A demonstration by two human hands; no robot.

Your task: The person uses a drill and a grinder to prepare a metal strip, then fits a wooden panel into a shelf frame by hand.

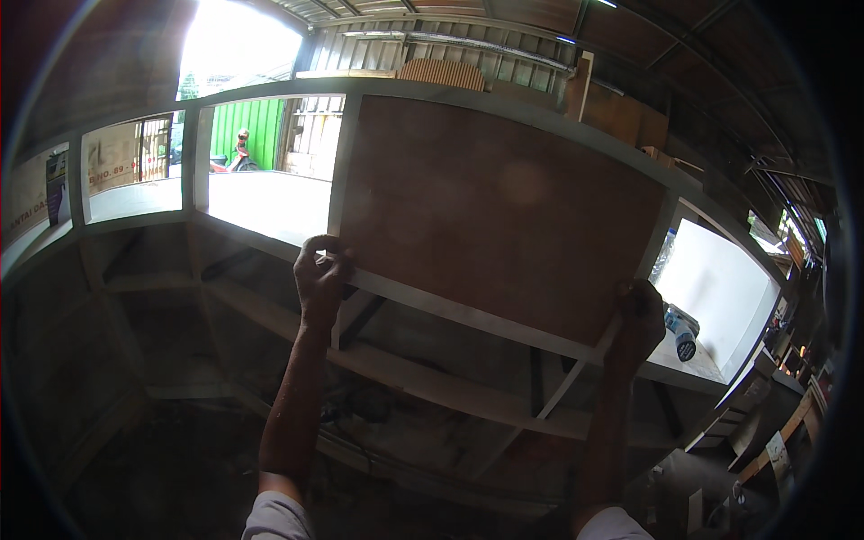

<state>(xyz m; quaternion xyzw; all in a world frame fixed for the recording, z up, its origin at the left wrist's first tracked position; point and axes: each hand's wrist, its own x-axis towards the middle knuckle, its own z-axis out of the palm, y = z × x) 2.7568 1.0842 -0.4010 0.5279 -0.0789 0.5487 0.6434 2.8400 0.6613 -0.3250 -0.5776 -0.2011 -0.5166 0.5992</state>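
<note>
A large flat brown panel [504, 211] stands upright across one opening of a long, pale frame [450, 315]. My left hand [322, 274] is at the panel's lower left corner, thumb and fingers curled together against its edge and the upright beside it. At the lower right corner, my right hand [635, 322] closes its fingers round the panel's edge; its fingertips are in shadow. Both arms reach forward and up from the lower edge of the view.
Right of the panel, a blue and dark cylindrical item [682, 333] lies on a white ledge [720, 297] beside a clear bottle [664, 255]. Open bays show at left, with a red motorbike [241, 155] outside. Dark braces and lower shelves [432, 378] run beneath; boards lean at far right.
</note>
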